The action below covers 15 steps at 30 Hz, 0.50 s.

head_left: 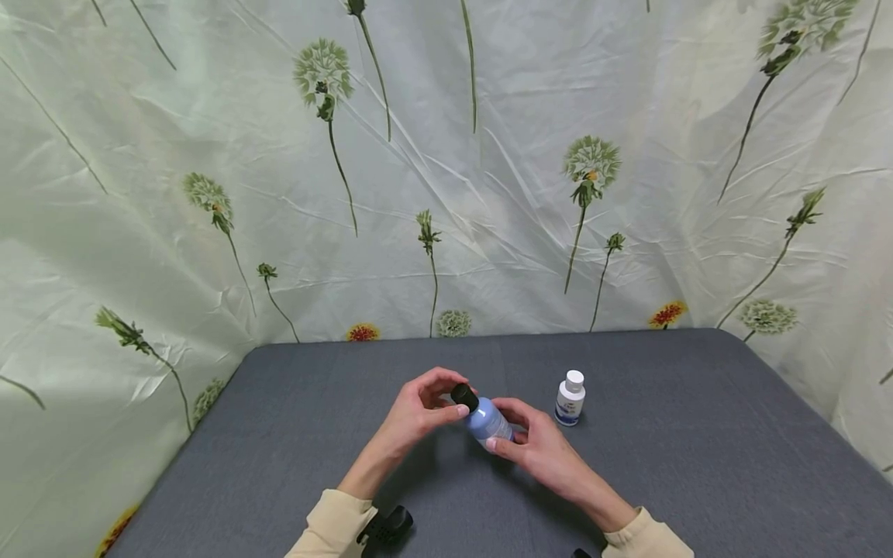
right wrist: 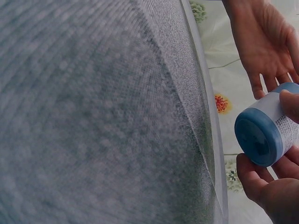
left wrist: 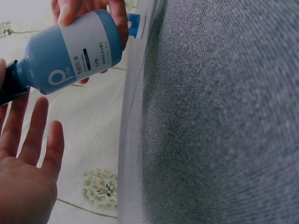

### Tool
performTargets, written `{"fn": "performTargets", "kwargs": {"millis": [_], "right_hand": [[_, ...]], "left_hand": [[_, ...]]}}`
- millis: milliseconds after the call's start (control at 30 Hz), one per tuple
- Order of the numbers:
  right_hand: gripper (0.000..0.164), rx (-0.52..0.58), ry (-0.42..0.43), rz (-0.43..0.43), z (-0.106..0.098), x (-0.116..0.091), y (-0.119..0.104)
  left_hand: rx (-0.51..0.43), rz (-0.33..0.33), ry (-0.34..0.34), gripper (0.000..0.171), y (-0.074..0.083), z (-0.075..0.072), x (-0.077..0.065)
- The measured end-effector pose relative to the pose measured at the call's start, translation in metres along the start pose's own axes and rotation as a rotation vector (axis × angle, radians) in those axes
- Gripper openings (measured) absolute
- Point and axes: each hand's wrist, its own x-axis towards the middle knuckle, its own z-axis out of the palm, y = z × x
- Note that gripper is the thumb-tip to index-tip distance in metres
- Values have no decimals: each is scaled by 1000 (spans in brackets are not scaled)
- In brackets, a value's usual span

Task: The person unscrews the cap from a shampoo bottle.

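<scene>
A blue bottle (head_left: 486, 421) with a white label and a black cap (head_left: 463, 396) is held tilted over the table, its cap end up and to the left. My right hand (head_left: 543, 446) grips the body from the right, thumb in front and fingers behind. From the other side my left hand (head_left: 418, 407) pinches the cap between thumb and fingers. In the left wrist view the label of the bottle (left wrist: 88, 46) faces the camera, and the other left fingers (left wrist: 32, 130) stand spread below it. The right wrist view shows the bottle's round blue base (right wrist: 257, 137).
Just right of my right hand, a small white bottle (head_left: 570, 399) with a white cap and a blue-marked label stands upright on the grey table (head_left: 314, 434). Behind the table hangs a pale curtain (head_left: 488, 201) printed with flowers.
</scene>
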Motion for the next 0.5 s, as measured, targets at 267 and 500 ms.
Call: {"fn": "performTargets", "kwargs": {"millis": [267, 500], "right_hand": [[51, -32, 14, 23, 0, 1, 1], [52, -21, 11, 41, 1, 1, 0]], "left_hand": [[1, 21, -2, 37, -1, 0, 1], [-105, 86, -112, 45, -1, -1, 2]]}}
